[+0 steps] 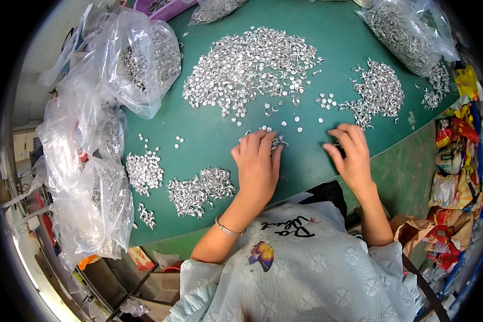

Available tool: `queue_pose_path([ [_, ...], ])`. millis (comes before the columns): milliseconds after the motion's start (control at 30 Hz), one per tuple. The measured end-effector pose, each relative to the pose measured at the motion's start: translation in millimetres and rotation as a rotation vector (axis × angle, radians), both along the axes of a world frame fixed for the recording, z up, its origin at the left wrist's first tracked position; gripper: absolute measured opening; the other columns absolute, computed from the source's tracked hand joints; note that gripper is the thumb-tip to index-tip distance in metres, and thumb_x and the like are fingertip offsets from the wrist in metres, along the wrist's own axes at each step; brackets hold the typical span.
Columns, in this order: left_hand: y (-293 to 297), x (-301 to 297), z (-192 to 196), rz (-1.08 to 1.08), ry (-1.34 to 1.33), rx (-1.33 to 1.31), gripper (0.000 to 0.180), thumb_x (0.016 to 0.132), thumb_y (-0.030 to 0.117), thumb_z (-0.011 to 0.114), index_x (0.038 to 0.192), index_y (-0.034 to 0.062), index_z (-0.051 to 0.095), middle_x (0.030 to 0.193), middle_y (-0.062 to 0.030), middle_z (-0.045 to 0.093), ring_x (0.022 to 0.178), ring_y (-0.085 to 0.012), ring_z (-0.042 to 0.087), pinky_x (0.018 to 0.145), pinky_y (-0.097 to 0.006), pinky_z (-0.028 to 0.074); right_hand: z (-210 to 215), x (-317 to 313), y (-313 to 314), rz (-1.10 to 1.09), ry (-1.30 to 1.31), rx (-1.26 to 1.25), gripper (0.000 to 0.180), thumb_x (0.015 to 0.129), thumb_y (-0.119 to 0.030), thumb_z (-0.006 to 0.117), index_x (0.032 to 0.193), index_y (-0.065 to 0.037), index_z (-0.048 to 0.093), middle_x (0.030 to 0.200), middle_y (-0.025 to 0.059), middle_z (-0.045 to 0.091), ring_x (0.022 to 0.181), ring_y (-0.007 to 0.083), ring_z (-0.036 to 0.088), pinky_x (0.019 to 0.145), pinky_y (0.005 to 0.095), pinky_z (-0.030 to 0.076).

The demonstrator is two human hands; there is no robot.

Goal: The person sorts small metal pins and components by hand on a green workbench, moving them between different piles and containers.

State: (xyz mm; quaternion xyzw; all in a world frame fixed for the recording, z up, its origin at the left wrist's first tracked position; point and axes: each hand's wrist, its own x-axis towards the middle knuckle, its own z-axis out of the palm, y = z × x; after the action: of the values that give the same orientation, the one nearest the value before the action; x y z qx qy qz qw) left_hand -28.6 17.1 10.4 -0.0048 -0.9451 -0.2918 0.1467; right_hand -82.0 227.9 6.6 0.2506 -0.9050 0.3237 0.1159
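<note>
My left hand [256,169] rests on the green table with its fingers bent down over a few small silver metal pieces [278,141], which show beside the thumb and past the fingertips. To its right, my right hand [354,158] has thumb and fingers curled toward each other around small silver bits, mostly hidden by the fingers. Beyond both hands spreads a large heap of silver pieces [252,67], some flower-shaped and some curved like hooks. Several loose flower-shaped pieces [299,129] lie between that heap and my hands.
Smaller piles of curved pieces lie left [201,190] and right [381,91] on the green table [198,134]. A flower-piece pile [145,172] sits far left. Filled clear plastic bags [161,59] line the left edge; another bag [402,37] stands at back right, a purple bin [169,9] at back left.
</note>
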Motion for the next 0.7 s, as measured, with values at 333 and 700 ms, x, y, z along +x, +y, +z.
queue_pose_path([
  [333,5,5,-4,-0.015,-0.041,-0.011,0.038,0.078,0.004,0.073,0.114,0.0076,0.061,0.11,-0.0076,0.056,0.102,-0.0267,0.052,0.087,-0.04,0.034,2,-11,35,-0.071,0.005,-0.023,0.016,0.078,0.001,0.07,0.094,-0.001,0.067,0.095,0.01,0.06,0.087,0.0279,0.055,0.077,0.0369,0.044],
  [700,-3,16,-3,0.024,-0.066,0.025,0.037,0.081,0.002,0.068,0.117,0.0051,0.06,0.113,-0.0095,0.055,0.105,-0.0278,0.051,0.089,-0.04,0.034,11,4,-4,0.091,0.037,-0.063,0.011,0.074,-0.001,0.07,0.084,-0.003,0.066,0.086,0.0077,0.063,0.082,0.0266,0.057,0.072,0.0379,0.041],
])
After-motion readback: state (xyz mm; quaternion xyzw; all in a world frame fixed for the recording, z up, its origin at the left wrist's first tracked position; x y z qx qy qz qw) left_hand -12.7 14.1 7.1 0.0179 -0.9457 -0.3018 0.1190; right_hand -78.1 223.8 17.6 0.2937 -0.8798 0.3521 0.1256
